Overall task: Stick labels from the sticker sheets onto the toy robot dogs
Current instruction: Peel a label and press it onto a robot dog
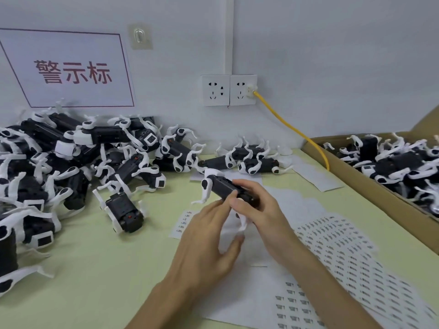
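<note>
My right hand (255,205) grips a black toy robot dog (222,185) with white legs, held belly-up and tilted above the table's middle. My left hand (209,238) is just below it, its fingertips reaching up against the dog's underside near my right fingers; whether a label sits there is hidden. Sticker sheets (344,255) with rows of small dark labels lie on the table at the lower right, partly under my right forearm. A narrow strip of labels (183,223) lies left of my left hand.
A big pile of robot dogs (71,162) covers the table's left side, and a few more (251,160) lie by the wall. An open cardboard box (356,176) at the right holds several dogs. A yellow cable (297,131) runs from the wall socket (243,90).
</note>
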Demonstrator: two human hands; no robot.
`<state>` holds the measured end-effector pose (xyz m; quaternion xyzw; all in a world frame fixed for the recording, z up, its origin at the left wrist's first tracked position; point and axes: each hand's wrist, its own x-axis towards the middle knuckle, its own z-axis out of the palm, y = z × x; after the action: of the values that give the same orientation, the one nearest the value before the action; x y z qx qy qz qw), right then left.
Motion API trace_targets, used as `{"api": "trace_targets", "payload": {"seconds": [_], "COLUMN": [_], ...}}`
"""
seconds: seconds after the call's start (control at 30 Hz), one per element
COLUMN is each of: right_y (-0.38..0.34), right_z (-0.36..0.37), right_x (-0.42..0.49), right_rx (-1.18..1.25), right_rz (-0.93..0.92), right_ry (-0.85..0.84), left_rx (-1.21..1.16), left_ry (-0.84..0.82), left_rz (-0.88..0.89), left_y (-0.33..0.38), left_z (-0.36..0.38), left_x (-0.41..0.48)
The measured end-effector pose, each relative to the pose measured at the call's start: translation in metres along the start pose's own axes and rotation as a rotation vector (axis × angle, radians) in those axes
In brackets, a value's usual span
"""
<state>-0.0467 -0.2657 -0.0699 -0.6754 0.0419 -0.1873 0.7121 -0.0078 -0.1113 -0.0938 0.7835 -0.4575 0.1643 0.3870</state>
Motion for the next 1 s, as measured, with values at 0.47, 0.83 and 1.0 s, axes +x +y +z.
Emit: {"api": "trace_targets", "payload": {"seconds": [0.47,0.83,1.0], "right_y": [-0.002,0.003,-0.001], "right_z": [0.002,0.011,0.009], "right_x": [0.0,-0.008,-0.008], "right_rx": [0.351,0.054,0.057], "right_rz": [0.028,-0.097,-0.094], "right_ry": [-0.013,-0.111,-0.12], "left_rx": [-1.149,-1.201,-1.235], "left_ry": [-0.005,0.088,0.07], "left_rz": [-0.745,-0.648,-0.58], "left_y": [0.002,0.002,0.008], "left_z": [0.007,-0.002,-0.005], "left_x": [0.01,0.008,0.01]}}
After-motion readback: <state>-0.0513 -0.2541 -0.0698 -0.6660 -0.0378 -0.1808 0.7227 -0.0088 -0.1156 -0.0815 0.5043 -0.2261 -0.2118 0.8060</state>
